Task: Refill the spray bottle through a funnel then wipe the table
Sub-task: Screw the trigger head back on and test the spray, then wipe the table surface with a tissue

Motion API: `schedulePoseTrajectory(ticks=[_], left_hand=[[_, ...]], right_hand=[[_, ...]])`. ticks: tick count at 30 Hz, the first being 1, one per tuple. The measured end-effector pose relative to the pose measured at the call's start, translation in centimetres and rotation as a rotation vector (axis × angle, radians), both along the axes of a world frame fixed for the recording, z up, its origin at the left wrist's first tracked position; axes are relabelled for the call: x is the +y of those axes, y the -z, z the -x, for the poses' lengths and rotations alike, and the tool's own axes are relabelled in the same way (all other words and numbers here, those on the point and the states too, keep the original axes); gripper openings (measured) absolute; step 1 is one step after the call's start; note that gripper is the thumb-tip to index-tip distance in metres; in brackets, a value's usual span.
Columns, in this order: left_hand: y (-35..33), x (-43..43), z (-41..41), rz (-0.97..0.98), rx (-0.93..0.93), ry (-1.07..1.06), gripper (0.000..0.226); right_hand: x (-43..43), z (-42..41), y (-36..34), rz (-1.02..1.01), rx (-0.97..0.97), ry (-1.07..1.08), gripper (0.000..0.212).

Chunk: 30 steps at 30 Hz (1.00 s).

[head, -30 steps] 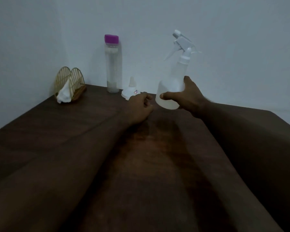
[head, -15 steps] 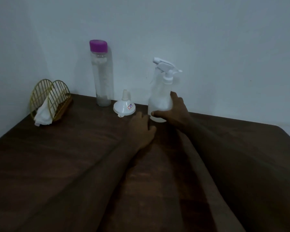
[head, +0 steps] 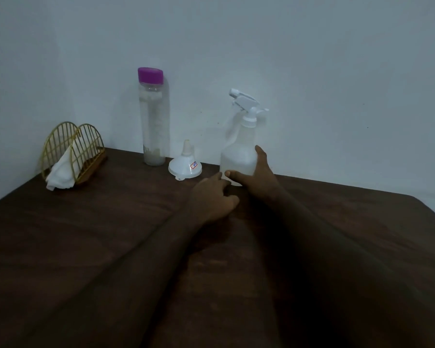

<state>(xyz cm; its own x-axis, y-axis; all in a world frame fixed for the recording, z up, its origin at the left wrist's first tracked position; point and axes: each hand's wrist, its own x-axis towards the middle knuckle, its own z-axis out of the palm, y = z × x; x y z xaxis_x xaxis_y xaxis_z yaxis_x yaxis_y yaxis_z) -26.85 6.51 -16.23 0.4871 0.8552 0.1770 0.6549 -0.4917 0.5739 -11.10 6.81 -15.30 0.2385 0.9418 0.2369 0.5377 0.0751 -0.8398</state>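
Note:
A translucent white spray bottle [head: 239, 156] with a white trigger head stands upright at the back of the dark wooden table [head: 111, 234], near the wall. My right hand [head: 258, 178] is wrapped around its lower body. My left hand [head: 212, 199] rests on the table just in front and left of the bottle, fingers loosely curled, holding nothing. A white funnel [head: 185, 165] sits upside down to the left of the bottle. Further left stands a tall clear bottle [head: 152, 121] with a purple cap.
A gold wire holder [head: 72, 149] with a white cloth [head: 62, 173] tucked in it sits at the far left by the wall. The pale wall runs along the back edge; the table's right edge is at the far right.
The spray bottle was tilted and lifted a second ago; it now stands upright on the table, still in my right hand. My left hand stayed beside it.

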Motion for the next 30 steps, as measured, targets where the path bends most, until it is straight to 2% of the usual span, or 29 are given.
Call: schedulePoseTrajectory(ticks=[9,14,16,20,22,25,29,30], left_hand=[[0.0,-0.2,-0.1,-0.004,0.052,0.013,0.059],[0.0,0.0,-0.1,0.025,-0.038,-0.003,0.042],[-0.2,-0.2,0.1,0.021,-0.073,-0.036,0.033],[-0.5,-0.6,0.3,0.036,-0.159,-0.117,0.033],[-0.6,-1.0,0.3,0.02,-0.208,-0.158,0.032],[-1.0,-2.2,0.9,-0.089,-0.275,-0.208,0.034],[-1.6,-5.5,2.0,-0.261,-0.247,-0.111,0.028],[-1.6,-6.2,2.5,-0.274,-0.259,-0.101,0.023]], right_hand=[[0.2,0.2,0.4,-0.011,0.002,0.003,0.101],[0.3,0.0,0.4,-0.005,-0.012,0.02,0.101],[0.4,0.0,0.4,0.014,-0.018,0.036,0.108],[-0.1,0.0,0.2,0.088,0.073,0.092,0.136],[-1.2,0.3,0.0,0.136,0.103,0.112,0.141],[-3.8,1.6,-0.2,0.152,-0.016,0.081,0.12],[-7.7,3.7,-2.0,0.276,-0.329,-0.031,0.046],[-8.6,4.3,-2.5,0.306,-0.395,-0.042,0.034]])
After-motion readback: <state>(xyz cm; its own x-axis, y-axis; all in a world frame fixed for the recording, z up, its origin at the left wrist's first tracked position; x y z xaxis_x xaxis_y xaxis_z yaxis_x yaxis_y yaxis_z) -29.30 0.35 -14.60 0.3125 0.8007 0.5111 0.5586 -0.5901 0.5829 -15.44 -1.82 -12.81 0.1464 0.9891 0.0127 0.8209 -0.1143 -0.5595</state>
